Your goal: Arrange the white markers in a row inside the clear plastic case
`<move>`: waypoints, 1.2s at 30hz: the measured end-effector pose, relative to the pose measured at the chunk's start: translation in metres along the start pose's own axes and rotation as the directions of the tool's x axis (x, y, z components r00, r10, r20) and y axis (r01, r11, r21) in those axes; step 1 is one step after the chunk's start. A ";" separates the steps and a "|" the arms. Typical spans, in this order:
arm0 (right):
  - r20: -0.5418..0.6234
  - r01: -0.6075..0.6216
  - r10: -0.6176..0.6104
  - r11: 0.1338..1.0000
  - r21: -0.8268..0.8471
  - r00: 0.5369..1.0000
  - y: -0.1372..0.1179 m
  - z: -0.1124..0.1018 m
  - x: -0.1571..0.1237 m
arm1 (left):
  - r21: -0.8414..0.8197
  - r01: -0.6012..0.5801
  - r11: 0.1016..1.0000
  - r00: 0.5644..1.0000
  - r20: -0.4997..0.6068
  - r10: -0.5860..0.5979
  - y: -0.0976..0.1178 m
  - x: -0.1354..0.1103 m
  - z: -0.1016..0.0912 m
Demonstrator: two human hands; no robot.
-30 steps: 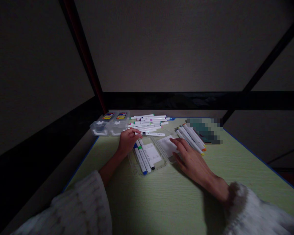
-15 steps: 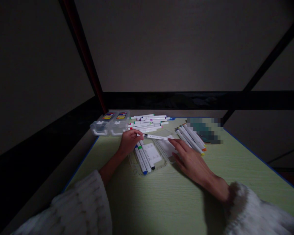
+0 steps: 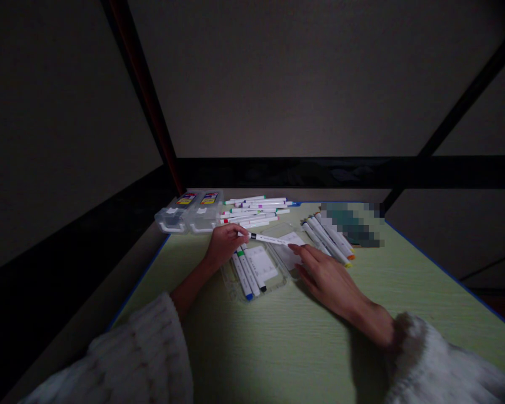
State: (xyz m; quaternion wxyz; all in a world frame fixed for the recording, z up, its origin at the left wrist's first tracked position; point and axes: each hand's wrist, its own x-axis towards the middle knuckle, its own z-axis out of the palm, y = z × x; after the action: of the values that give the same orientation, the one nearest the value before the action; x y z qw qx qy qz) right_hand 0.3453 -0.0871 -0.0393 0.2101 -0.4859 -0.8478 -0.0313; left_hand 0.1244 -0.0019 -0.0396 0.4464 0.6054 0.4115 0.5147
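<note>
- The worktop [image 3: 278, 348] in front of me is pale green, finely grained, with a thin blue edge.
- At its far left corner, two closed clear boxes [image 3: 189, 217] stand side by side, touching.
- Just right of them lies a loose heap of white markers [image 3: 256, 209], mostly running left to right.
- Nearer me, an open clear case [image 3: 275, 283] lies flat.
- Further right, a slanted row of markers [image 3: 328, 238] lies side by side.
- Beyond that row is a blurred dark-green patch [image 3: 353, 224] that I can't make out.
</note>
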 end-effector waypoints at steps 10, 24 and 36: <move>-0.001 0.017 -0.017 1.000 0.002 1.000 0.000 0.000 0.000 | 0.003 0.016 1.000 1.000 0.017 -0.016 0.000 -0.001 0.000; 0.019 0.011 -0.012 1.000 0.020 1.000 0.000 0.000 0.000 | 0.030 0.030 0.999 0.999 0.033 -0.031 -0.002 -0.001 0.000; -0.052 -0.017 0.015 0.999 -0.029 0.999 0.001 0.000 0.000 | 0.010 -0.009 1.000 0.995 0.095 0.008 -0.002 -0.001 -0.001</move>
State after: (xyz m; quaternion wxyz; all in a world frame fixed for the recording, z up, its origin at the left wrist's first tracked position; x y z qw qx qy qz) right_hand 0.3460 -0.0862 -0.0399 0.2248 -0.4947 -0.8377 -0.0548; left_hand 0.1228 -0.0021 -0.0417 0.4603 0.6330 0.3899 0.4852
